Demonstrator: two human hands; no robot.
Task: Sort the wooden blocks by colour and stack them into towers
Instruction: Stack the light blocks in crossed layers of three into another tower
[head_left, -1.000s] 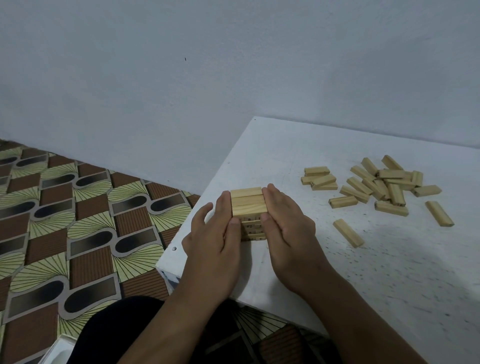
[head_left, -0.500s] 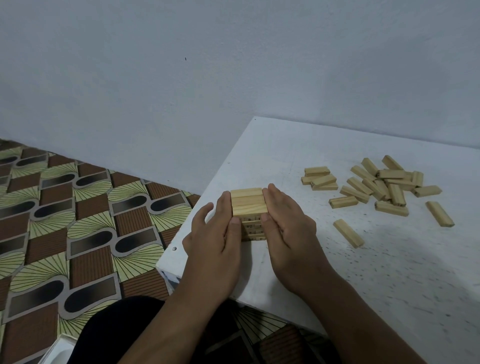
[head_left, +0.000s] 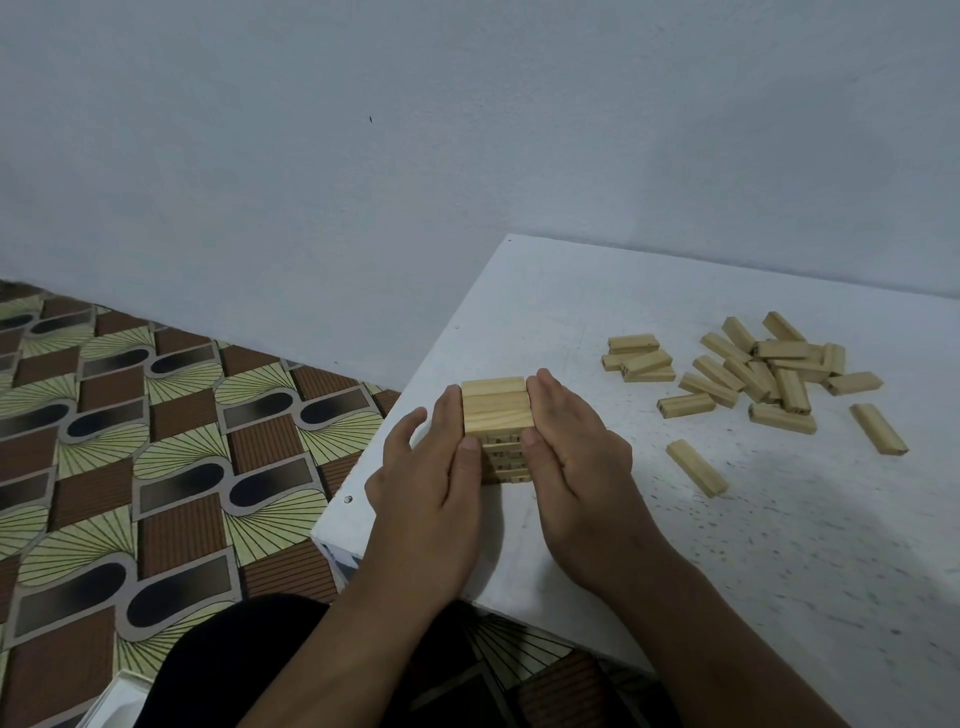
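Squaring the tower (head_left: 496, 415) near the table's (head_left: 779, 571) near-left corner, press the flat, straight-fingered left hand (head_left: 431, 499) and right hand (head_left: 571, 467) evenly against opposite sides, gripping nothing, before fetching loose blocks (head_left: 769, 374) lying far right.

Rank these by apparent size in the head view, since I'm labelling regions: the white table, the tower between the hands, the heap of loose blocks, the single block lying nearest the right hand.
1. white table
2. heap of loose blocks
3. tower, partly hidden by both hands, so its rank against the heap is unsure
4. single block
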